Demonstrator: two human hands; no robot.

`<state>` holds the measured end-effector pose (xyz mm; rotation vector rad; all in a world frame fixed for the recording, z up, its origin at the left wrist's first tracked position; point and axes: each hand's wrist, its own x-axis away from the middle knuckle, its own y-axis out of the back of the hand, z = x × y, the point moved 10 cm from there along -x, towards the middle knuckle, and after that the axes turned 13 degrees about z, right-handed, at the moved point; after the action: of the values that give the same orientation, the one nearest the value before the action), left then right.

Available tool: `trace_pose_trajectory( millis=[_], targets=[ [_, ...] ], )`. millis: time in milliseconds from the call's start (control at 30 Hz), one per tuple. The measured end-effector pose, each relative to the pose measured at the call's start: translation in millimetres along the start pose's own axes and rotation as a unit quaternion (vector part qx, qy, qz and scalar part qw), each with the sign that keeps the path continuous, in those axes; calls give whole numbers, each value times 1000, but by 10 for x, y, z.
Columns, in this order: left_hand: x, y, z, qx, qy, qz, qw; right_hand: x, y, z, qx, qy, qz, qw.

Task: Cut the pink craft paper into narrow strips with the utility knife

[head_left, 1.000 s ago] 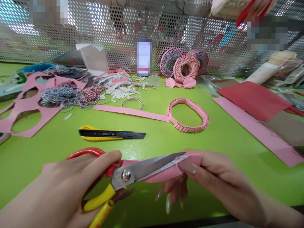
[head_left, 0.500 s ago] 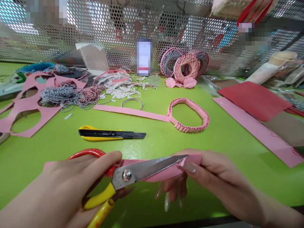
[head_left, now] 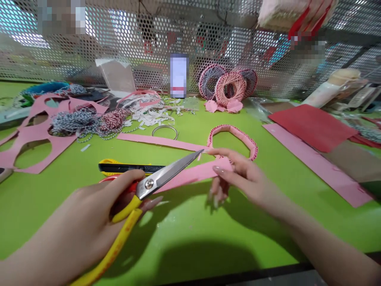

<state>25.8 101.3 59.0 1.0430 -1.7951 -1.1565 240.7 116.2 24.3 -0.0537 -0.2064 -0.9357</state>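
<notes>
Lying toward the worktop's point(head_left: 190, 254) far left corner, one pink cut-out sheet point(head_left: 59, 145). Above the near edge, left hand point(head_left: 93, 210), fingers curled around red-and-yellow scissors point(head_left: 169, 177). Behind these, one black-and-yellow cutter point(head_left: 127, 168), partly hidden. Above the worktop's near half, one pink strip point(head_left: 193, 173), left end behind the scissors. Beyond, one pleated pink ring point(head_left: 249, 143). Right hand point(head_left: 248, 176), grasping the strip's right end, thumb on top. Toward the far right corner, one red sheet point(head_left: 312, 127).

Perforated screen point(head_left: 119, 41) behind green tabletop point(head_left: 285, 174)

Utility knife point(head_left: 131, 168) partly behind scissors point(head_left: 149, 184)
</notes>
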Motion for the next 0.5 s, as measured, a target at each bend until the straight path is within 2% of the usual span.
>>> trace_pose_trajectory(
  millis=[33, 100, 167, 200, 267, 300, 333, 400, 500],
  targets=[
    [-28, -13, -26, -4, -4, 9, 1000, -1, 126, -46, 69, -38, -32, 996],
    [-67, -22, -33, -19, 12, 14, 1000, 53, 382, 13, 212, -70, -121, 967],
    [-96, -59, -47, -30, 21, 27, 999, 101, 438, 179, 266, -25, -162, 950],
    [-107, -90, -49, -32, 27, 38, 998, 91, 369, 230, 244, 9, -141, 960],
    [-122, -178, -61, -34, 28, 68, 997, 21, 102, 255, 135, 62, -43, 988],
    [-124, -215, -77, -37, 20, 76, 996, -17, -43, 249, 71, 75, 3, 995],
    [-121, -237, -94, -45, 11, 74, 996, -52, -146, 237, 21, 78, 23, 996],
    [-102, -242, -138, -75, -14, 48, 996, -122, -230, 184, -48, 67, 3, 997],
    [-66, -213, -178, -110, -32, 0, 993, -190, -225, 102, -106, 51, -61, 991]
  ],
)
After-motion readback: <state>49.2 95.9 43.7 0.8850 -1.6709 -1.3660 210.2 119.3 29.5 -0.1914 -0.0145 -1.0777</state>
